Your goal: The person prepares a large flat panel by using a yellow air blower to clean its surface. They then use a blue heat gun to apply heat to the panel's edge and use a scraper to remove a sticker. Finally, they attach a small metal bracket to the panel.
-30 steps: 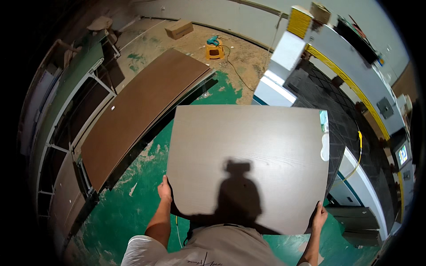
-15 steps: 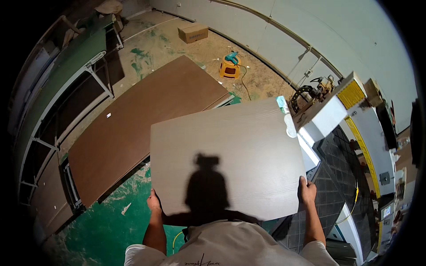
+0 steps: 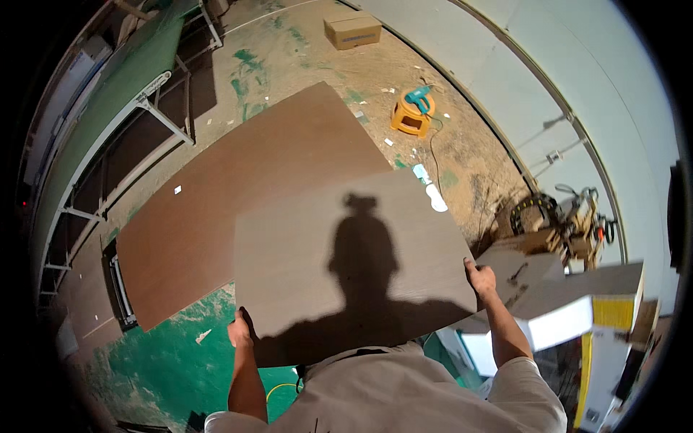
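Observation:
Between my hands I carry a large grey-brown board [image 3: 289, 245] with a faint wood grain. My shadow falls across its face. My left hand [image 3: 240, 330] grips its left edge near the close corner, thumb on top. On the right edge, my right hand [image 3: 480, 278] is closed the same way; the fingers of both hands are hidden beneath. White and pale-blue labels [image 3: 434, 196] lie at the board's far right corner. Beyond it, and partly covered by it in view, a big brown panel [image 3: 216, 195] lies on a low roller stand [image 3: 120, 285].
A green conveyor belt [image 3: 119, 90] on a white frame runs along the left. Ahead on the dusty floor are a cardboard box [image 3: 352, 32] and an orange stool [image 3: 411, 121] bearing a teal power tool [image 3: 419, 95]. White-and-yellow machinery [image 3: 606, 317] stands at the right.
My view has turned to the right, and the board has swung with me, its far edge now overlapping the brown panel more. Both hands keep their hold.

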A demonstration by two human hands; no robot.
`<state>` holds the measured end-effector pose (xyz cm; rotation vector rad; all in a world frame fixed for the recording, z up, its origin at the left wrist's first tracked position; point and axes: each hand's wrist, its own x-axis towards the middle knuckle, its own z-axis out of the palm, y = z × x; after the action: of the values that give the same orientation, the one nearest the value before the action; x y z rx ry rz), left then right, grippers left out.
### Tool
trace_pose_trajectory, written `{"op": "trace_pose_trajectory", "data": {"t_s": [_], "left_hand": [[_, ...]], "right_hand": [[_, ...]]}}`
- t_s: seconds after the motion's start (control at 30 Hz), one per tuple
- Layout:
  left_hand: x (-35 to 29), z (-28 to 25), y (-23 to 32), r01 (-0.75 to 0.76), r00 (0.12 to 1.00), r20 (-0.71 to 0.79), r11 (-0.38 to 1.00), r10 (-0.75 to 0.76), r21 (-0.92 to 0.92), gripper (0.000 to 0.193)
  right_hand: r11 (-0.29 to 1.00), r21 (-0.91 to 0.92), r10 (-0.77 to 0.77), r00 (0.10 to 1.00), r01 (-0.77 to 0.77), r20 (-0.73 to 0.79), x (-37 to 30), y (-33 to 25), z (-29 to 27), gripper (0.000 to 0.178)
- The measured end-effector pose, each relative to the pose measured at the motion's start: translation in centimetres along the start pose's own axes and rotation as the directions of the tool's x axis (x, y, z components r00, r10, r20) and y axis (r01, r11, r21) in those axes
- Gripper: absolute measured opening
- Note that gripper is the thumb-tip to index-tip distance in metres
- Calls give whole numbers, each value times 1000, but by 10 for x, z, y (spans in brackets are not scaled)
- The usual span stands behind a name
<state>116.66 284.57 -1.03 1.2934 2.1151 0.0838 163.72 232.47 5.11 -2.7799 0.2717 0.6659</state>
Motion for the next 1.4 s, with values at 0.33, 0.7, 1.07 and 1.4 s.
{"op": "trace_pose_trajectory", "data": {"t_s": [0.33,0.7,1.07,1.4], "left_hand": [[70,158,132,52,999,19,999,-51,-14,79],[171,363,283,93,996,31,985,-89,-143,70],[172,481,202,24,996,85,998,-19,-55,54],[-146,712,411,-381,608,748,925,265,-18,39]], "right_hand": [[986,50,-160,987,158,34,264,-129,30,77],[998,-58,-12,980,24,201,505,-306,102,94],[958,155,-286,859,242,425,694,-269,230,76],[847,-267,-122,656,460,745,770,-328,211,57]]}}
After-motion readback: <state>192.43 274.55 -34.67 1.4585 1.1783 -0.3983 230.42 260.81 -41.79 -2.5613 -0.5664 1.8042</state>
